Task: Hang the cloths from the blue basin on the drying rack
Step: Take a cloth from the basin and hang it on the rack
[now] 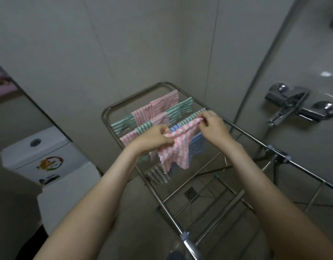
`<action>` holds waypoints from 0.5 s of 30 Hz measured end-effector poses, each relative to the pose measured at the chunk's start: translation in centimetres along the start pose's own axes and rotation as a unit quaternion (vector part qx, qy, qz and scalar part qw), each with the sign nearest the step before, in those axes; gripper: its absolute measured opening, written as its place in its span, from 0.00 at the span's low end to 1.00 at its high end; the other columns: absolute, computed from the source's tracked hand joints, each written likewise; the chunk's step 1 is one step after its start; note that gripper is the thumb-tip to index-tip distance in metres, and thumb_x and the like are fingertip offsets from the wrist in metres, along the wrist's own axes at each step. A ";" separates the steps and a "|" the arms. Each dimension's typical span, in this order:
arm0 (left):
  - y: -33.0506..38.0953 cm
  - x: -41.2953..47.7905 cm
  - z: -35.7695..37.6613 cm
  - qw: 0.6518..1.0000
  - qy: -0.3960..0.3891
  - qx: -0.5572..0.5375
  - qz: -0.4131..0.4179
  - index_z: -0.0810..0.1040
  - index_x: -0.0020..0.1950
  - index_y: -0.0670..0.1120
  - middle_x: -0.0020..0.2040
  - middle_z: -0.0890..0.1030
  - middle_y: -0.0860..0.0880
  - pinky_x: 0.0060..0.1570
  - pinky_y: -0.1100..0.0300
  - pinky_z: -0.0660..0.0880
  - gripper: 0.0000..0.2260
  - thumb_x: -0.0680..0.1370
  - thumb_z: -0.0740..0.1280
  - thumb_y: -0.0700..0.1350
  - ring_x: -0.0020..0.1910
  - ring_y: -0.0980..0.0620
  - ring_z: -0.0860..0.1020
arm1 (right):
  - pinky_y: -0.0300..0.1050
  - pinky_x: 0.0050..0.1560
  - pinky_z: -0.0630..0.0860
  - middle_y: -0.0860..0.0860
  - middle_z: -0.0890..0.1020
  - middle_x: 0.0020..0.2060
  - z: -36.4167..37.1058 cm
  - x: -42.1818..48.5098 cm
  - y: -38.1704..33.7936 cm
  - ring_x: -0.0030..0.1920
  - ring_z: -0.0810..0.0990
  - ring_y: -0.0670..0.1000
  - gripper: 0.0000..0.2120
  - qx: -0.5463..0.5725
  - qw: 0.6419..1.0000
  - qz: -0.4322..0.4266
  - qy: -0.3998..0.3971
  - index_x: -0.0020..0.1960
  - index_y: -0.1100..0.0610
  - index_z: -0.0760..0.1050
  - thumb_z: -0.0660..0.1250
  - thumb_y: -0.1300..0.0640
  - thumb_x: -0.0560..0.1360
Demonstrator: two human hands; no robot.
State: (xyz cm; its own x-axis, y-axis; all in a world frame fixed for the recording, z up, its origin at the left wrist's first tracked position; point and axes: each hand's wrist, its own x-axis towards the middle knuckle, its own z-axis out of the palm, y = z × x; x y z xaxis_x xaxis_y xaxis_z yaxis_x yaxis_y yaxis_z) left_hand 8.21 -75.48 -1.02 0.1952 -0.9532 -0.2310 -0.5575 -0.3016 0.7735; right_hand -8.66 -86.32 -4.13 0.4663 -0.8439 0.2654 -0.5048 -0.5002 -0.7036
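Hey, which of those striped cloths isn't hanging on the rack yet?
The pink-and-white cloth pinched between the left hand and right hand; every other cloth is draped over a rail of the drying rack.

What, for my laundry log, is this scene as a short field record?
left hand: pinches pink striped cloth at its near edge
right hand: pinches its far corner
cloth: stretched between both hands over the drying rack, not yet draped
rack: far rails carry hung cloths, pink, green, blue
surroundings: toilet tank left, wall tap right
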 end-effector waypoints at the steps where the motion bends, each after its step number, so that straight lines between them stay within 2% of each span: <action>1: 0.0 1.2 0.5 1.000 -0.004 0.004 0.012 0.67 0.34 0.48 0.31 0.70 0.51 0.25 0.67 0.63 0.15 0.72 0.69 0.35 0.28 0.59 0.68 | 0.40 0.45 0.64 0.63 0.78 0.47 -0.1 0.3 0.8 0.49 0.76 0.59 0.09 -0.011 1.000 0.008 0.017 0.49 0.67 0.78 0.61 0.71 0.72; 3: 0.1 3.8 1.6 0.999 -0.024 0.007 0.032 0.67 0.35 0.49 0.31 0.70 0.52 0.28 0.64 0.64 0.15 0.71 0.71 0.36 0.28 0.58 0.68 | 0.45 0.48 0.66 0.64 0.77 0.46 -0.4 1.2 2.6 0.50 0.76 0.61 0.07 -0.037 0.998 0.027 0.041 0.48 0.67 0.77 0.61 0.70 0.74; 6: 0.5 6.8 3.2 0.996 -0.063 0.006 0.060 0.72 0.41 0.50 0.32 0.73 0.52 0.28 0.63 0.66 0.11 0.70 0.73 0.39 0.28 0.57 0.70 | 0.46 0.50 0.65 0.64 0.77 0.47 -0.8 2.5 4.6 0.50 0.76 0.61 0.07 -0.072 0.994 0.065 0.052 0.49 0.67 0.77 0.61 0.68 0.75; 8: 0.7 8.3 4.1 0.994 -0.084 0.020 0.071 0.73 0.46 0.49 0.35 0.73 0.53 0.27 0.68 0.65 0.11 0.70 0.72 0.39 0.28 0.61 0.70 | 0.47 0.50 0.65 0.65 0.76 0.46 -0.8 3.1 5.5 0.50 0.76 0.62 0.06 -0.094 0.991 0.080 0.060 0.48 0.68 0.77 0.61 0.68 0.75; 11: 0.7 10.7 4.9 0.989 -0.123 0.031 0.072 0.71 0.38 0.50 0.34 0.72 0.53 0.26 0.70 0.63 0.11 0.71 0.72 0.39 0.32 0.58 0.69 | 0.52 0.49 0.68 0.67 0.75 0.45 -0.5 4.4 7.4 0.48 0.76 0.64 0.06 -0.135 0.983 0.102 0.068 0.46 0.69 0.76 0.60 0.69 0.75; 13: 0.7 12.0 5.6 0.986 -0.151 0.030 0.066 0.68 0.33 0.50 0.31 0.68 0.54 0.29 0.65 0.63 0.15 0.71 0.72 0.39 0.30 0.58 0.66 | 0.55 0.50 0.71 0.67 0.75 0.46 -0.2 5.4 8.6 0.48 0.76 0.65 0.07 -0.168 0.976 0.118 0.066 0.47 0.69 0.76 0.60 0.68 0.75; 15: 0.8 13.0 6.3 0.985 -0.161 0.032 0.059 0.66 0.32 0.49 0.30 0.67 0.52 0.30 0.61 0.62 0.16 0.71 0.72 0.39 0.30 0.57 0.65 | 0.55 0.51 0.71 0.66 0.75 0.47 0.2 6.4 9.6 0.50 0.75 0.65 0.07 -0.188 0.971 0.131 0.064 0.48 0.68 0.76 0.60 0.67 0.74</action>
State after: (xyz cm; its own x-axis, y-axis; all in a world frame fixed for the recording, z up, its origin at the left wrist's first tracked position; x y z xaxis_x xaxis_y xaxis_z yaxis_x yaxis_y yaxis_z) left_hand 5.20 -88.30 -7.17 -0.1340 -0.9363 -0.3246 -0.6120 -0.1795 0.7702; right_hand -10.33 -96.52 -9.35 0.2051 -0.9567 0.2064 -0.8347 -0.2811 -0.4735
